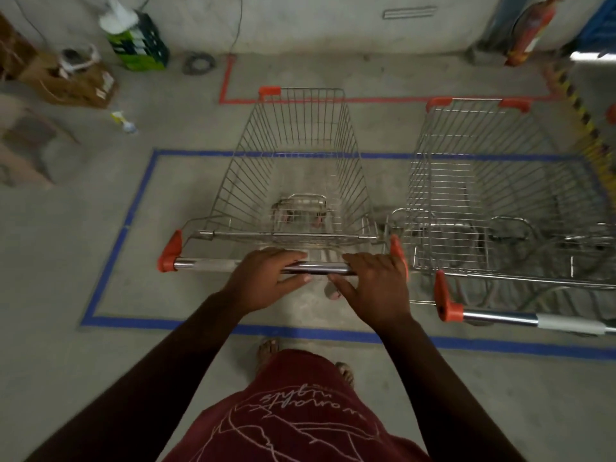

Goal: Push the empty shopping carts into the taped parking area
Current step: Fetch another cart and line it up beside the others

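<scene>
An empty wire shopping cart [296,155] with orange corner caps stands in front of me, inside the blue tape rectangle [110,261] on the concrete floor. My left hand [266,281] and my right hand [376,285] both grip its chrome handle bar [206,264], close together towards the bar's right end. A second empty cart [493,181] stands just to the right, also over the blue-taped area, its handle [520,320] nearer to me. The two carts almost touch at their rear corners.
A red tape outline [230,91] lies beyond the blue one, near the back wall. Cardboard boxes [73,85], a green crate [140,45] and a small bottle [125,123] sit at the left. A fire extinguisher [530,31] and a yellow-black striped edge [586,128] are at the right.
</scene>
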### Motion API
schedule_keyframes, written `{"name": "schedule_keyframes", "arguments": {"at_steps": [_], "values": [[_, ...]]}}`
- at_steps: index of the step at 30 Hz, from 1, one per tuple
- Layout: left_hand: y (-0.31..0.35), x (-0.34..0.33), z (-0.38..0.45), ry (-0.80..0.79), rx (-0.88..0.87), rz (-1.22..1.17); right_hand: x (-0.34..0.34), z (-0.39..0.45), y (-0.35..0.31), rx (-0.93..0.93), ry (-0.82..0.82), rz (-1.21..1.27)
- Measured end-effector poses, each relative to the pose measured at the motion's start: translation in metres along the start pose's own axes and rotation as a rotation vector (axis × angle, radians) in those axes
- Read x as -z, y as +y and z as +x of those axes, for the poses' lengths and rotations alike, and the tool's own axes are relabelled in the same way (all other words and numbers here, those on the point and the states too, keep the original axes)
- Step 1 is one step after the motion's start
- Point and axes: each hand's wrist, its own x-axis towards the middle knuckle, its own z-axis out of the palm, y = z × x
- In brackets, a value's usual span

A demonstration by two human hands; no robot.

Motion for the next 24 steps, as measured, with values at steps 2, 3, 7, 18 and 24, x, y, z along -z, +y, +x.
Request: {"name": "schedule_keyframes", "arguments": {"at_steps": [2,3,7,18,24], "values": [[0.009,-0.006,0.006,-0.016,0.043,-0.001,0.002,-0.005,0.002,-0.003,-0.012,0.013],[0.009,-0.007,0.006,0.003,0.061,0.014,0.001,-0.008,0.001,0.012,-0.017,0.029],[0.003,-0.009,-0.007,0.146,0.091,0.091,0.001,-0.020,-0.004,0.081,-0.024,0.116],[0.011,-0.024,-0.018,0.239,0.132,0.072,0.019,-0.038,0.001,0.134,-0.092,0.269],[0.021,-0.017,-0.022,0.173,0.147,0.123,0.042,-0.052,0.020,0.187,-0.003,0.587]]}}
